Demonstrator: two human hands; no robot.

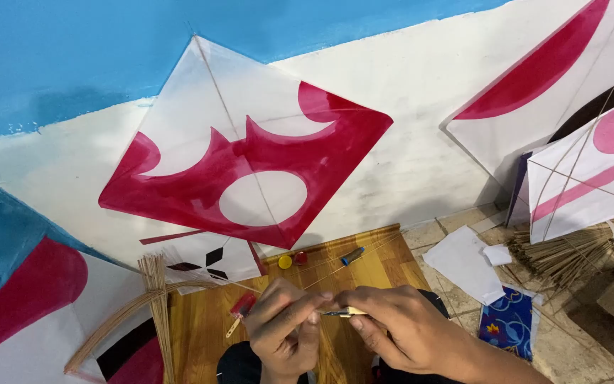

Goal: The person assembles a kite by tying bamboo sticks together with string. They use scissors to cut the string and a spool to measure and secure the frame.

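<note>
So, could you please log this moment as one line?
left hand: pinching thin stick | right hand: holding small knife | wooden board | red-white kite

I take the wooden board (385, 267) as my landmark. My left hand (284, 328) and right hand (399, 328) meet over its near edge, pinching a thin stick (342, 311) between them. On the board lie a brush (239, 311) to the left, two small round lids (292, 260) at its far edge and a pen (352, 256) just right of them. Behind the board a large kite (250, 153) leans on the wall. Left of the board stands a bundle of bamboo sticks (156, 299); right of it lie paper sheets (467, 263), and farther right a smaller kite (583, 174).
</note>
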